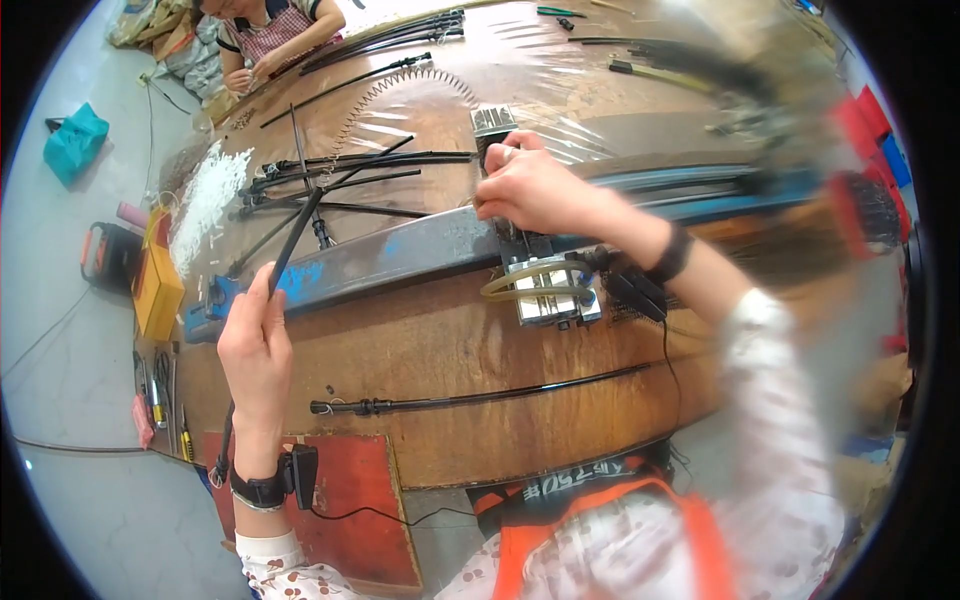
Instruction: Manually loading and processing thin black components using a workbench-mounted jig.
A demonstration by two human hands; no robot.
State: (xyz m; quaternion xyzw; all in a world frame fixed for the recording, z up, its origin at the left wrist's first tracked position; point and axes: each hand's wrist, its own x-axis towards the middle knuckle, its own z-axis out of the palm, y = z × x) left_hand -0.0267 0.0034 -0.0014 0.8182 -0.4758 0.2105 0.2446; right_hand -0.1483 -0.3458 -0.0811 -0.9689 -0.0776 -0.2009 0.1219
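My left hand (257,335) is closed around a slim black rod (296,232), which slants from above the metal beam down past my wrist. Over at the beam, the fingers of my right hand (530,190) are pinched together at a dark upright clamp fixture. Whatever they grip is hidden behind them. The long grey-blue beam (400,255) runs across the table, and a silver pneumatic block (550,295) with a looped hose sits on its near side. Another black rod (490,391) with small fittings at one end lies on the near tabletop.
More black rods (370,160) lie crossed beyond the beam, near a coiled spring cord (385,85). White small pieces (208,200) are heaped at left, beside a yellow box (158,290). A red board (330,510) is at the near left. Another person (275,35) sits across the table.
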